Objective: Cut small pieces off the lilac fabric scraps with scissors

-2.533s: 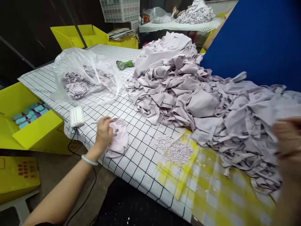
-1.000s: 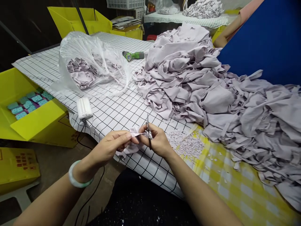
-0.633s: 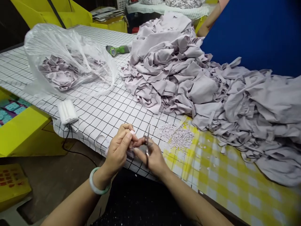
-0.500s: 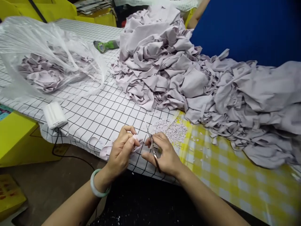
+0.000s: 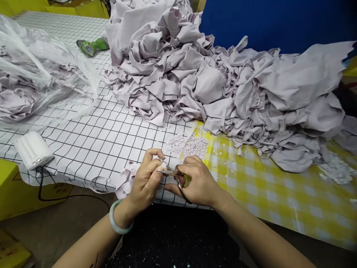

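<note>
My left hand (image 5: 147, 180), with a pale green bangle at the wrist, pinches a light lilac fabric piece (image 5: 126, 181). Most of that piece hangs behind the hand at the table edge, and a small end pokes out past the fingertips. In my right hand (image 5: 196, 180) are small metal scissors (image 5: 180, 188), fingers through the handles. Their blades are parted and point left, around or right beside the fabric end at my left fingertips. Just beyond the hands lies a scatter of tiny fabric snippets (image 5: 186, 145).
A large heap of lilac fabric pieces (image 5: 209, 80) spreads across the back and right. To the left are a clear plastic bag (image 5: 64, 74) with more fabric, a green-handled rotary cutter (image 5: 93, 46) and a white corded device (image 5: 33, 149). Yellow checked cloth (image 5: 259, 197) covers the right side.
My right hand has turned the scissors from pointing upward to pointing left, bringing the blades to the fabric at my left fingertips. The view has shifted right and slightly down.
</note>
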Tool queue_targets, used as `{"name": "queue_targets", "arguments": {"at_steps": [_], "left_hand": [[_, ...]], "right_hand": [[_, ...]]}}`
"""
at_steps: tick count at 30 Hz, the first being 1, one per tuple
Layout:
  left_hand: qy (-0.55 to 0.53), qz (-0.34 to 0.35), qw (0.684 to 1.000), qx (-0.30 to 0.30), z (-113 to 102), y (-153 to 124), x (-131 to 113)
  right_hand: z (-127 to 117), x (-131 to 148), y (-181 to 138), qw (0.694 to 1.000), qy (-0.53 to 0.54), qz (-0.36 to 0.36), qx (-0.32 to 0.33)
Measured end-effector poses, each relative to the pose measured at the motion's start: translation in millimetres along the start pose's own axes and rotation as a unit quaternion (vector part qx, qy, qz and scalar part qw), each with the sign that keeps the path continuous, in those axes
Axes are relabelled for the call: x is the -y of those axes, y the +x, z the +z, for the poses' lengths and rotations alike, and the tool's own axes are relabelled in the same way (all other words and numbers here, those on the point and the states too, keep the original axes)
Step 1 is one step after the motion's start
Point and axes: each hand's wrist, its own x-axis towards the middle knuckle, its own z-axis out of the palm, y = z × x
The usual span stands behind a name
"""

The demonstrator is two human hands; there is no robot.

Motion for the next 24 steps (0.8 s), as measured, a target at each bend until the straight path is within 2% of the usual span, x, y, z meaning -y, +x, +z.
{"name": "queue_targets", "arguments": {"at_steps": [11, 18, 24], "left_hand": [[-0.013, -0.014, 1.0, 0.024, 4, 3, 5], [0.014, 0.011, 0.999, 0.034, 8, 8, 8], [0.022, 0.0, 0.998, 0.063, 18, 18, 10]], "right_hand": [[2, -5, 1, 1.0, 0.006, 0.018, -0.001], [5, -12, -2, 0.999, 0.017, 0.032, -0.028], [8, -27, -12, 0.997, 0.014, 0.077, -0.027]]}}
